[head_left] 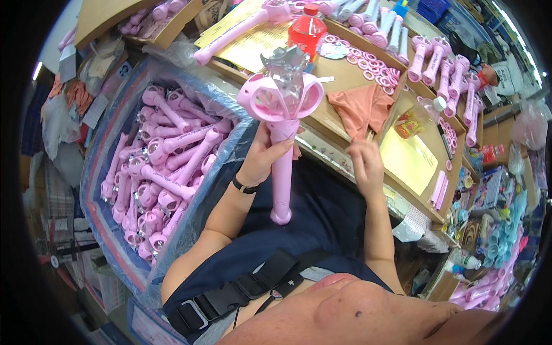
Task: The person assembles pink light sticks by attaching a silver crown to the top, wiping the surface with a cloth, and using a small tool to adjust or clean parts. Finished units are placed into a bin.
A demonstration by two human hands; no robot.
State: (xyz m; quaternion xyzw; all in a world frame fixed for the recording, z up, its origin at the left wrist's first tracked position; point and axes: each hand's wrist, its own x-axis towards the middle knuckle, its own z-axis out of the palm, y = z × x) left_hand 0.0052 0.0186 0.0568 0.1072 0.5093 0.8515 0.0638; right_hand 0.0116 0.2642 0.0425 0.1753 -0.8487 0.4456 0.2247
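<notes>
Upright before me stands a pink light stick [283, 178], its round head framed in pink petals with a clear and silvery crown-like top. My left hand [265, 154] is closed around its handle just under the head. Over the table's near edge, my right hand [366, 164] has its fingers curled together at the lower corner of an orange cloth [361, 108], whose folds run toward them. A small pale tip shows beside those fingers; what it is I cannot make out.
To my left, a plastic-lined blue bin [95, 172] holds many similar sticks. On the table are a red-capped bottle [307, 31], pink rings [374, 68], a clear bottle [415, 119], yellow paper [409, 161] and a lying light stick [236, 33]. More sticks stand along the back [443, 60].
</notes>
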